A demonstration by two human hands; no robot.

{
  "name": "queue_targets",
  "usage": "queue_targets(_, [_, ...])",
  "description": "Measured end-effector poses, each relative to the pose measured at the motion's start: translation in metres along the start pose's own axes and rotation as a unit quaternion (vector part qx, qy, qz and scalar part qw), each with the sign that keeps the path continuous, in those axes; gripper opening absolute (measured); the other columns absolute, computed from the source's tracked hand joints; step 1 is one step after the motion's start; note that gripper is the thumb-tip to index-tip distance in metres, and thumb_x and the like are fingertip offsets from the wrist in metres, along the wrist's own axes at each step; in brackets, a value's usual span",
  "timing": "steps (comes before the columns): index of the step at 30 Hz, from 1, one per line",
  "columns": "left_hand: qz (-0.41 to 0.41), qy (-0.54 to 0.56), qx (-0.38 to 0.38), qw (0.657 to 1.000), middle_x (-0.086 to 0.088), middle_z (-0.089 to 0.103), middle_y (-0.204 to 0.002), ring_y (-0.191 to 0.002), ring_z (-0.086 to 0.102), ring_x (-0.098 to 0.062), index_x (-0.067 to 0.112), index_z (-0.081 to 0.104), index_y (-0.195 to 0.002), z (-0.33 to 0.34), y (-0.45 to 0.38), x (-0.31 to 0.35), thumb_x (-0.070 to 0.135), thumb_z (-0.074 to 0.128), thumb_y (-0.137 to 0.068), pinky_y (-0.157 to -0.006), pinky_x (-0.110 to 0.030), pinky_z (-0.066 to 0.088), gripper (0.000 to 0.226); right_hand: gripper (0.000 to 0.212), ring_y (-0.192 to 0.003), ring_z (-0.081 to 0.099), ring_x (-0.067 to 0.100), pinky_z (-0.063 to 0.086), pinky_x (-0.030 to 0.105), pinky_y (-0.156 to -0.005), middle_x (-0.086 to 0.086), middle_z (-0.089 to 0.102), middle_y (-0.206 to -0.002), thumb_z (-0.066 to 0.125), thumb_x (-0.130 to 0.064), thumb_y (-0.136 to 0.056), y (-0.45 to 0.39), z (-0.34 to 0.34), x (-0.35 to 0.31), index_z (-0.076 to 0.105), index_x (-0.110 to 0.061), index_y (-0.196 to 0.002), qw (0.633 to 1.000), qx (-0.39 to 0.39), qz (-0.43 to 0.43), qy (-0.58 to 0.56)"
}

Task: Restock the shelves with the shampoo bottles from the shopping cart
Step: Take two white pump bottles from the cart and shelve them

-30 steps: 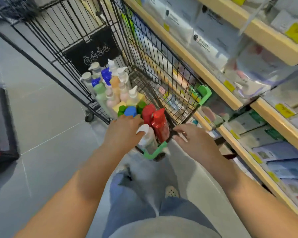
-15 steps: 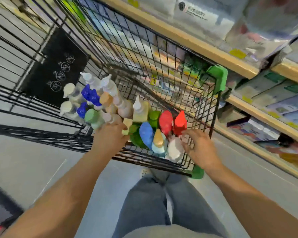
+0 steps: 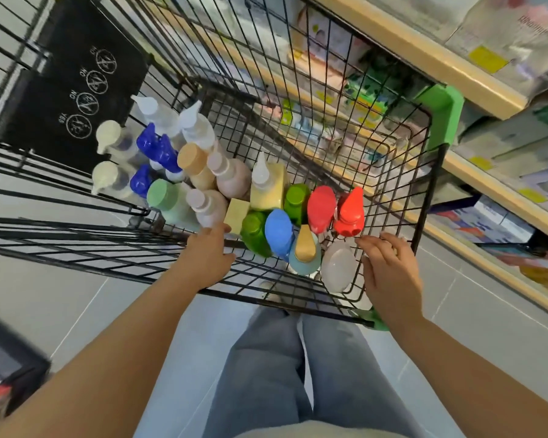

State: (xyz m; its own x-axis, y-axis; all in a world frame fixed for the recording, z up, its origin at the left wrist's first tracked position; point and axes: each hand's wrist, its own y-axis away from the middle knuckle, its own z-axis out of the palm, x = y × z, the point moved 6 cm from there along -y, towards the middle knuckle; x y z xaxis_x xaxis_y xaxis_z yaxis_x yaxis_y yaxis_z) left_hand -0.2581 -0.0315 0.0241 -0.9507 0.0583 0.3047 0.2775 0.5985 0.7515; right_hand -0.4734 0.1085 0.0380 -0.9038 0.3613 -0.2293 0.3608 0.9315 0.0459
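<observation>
A black wire shopping cart (image 3: 345,99) with green plastic corner guards stands on the grey tiled floor (image 3: 60,295), its near rim just in front of the person's legs in blue jeans (image 3: 285,368). Inside it a cluster of shampoo bottles stands upright, filling the left and near part of the basket. At the far left are two cream pump bottles (image 3: 109,159) and several dark blue pump bottles (image 3: 154,147), with clear pump bottles (image 3: 184,121) beyond them. Towards the middle stand a tan-capped bottle (image 3: 192,161), a mint green-capped bottle (image 3: 160,192), pale pink bottles (image 3: 231,178) and a yellow bottle with a white nozzle (image 3: 266,184). Nearer are two green bottles (image 3: 255,230), a blue-capped bottle (image 3: 277,229), two red bottles (image 3: 336,208), a light blue bottle with a gold cap (image 3: 306,249) and a white oval-capped bottle (image 3: 337,263).

The left hand (image 3: 208,257) reaches over the near rim, its fingertips touching a pale pink bottle beside a small yellow block (image 3: 236,211); the fingers are bent but whether they grip it cannot be told. The right hand (image 3: 389,267) hovers just near the red bottles and right of the white one, fingers spread and loosely bent, holding nothing.

To the right run wooden store shelves (image 3: 475,172) with yellow price tags, stocked with packaged goods
</observation>
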Motion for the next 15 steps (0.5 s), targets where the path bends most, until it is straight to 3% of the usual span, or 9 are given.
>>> queue_targets(5, [-0.019, 0.008, -0.017, 1.0, -0.02, 0.032, -0.141, -0.13, 0.03, -0.037, 0.012, 0.024, -0.136, 0.011, 0.001, 0.004, 0.015, 0.053, -0.088, -0.107, -0.044, 0.028, 0.057, 0.039, -0.087, 0.064, 0.038, 0.052, 0.052, -0.08, 0.012, 0.072, -0.087, 0.069, 0.017, -0.057, -0.009, -0.009, 0.007, 0.067, 0.0, -0.092, 0.998, 0.032, -0.055, -0.012])
queue_targets(15, [-0.045, 0.119, 0.021, 0.992, -0.021, 0.032, -0.141, -0.129, 0.031, -0.035, 0.009, 0.02, -0.137, 0.048, 0.026, 0.038, 0.008, 0.053, -0.085, -0.104, -0.038, 0.028, 0.061, 0.03, -0.085, 0.065, 0.038, 0.052, 0.049, -0.078, 0.016, 0.071, -0.087, 0.056, 0.011, -0.063, -0.044, -0.022, 0.043, 0.067, 0.003, -0.09, 0.982, 0.036, -0.187, -0.006])
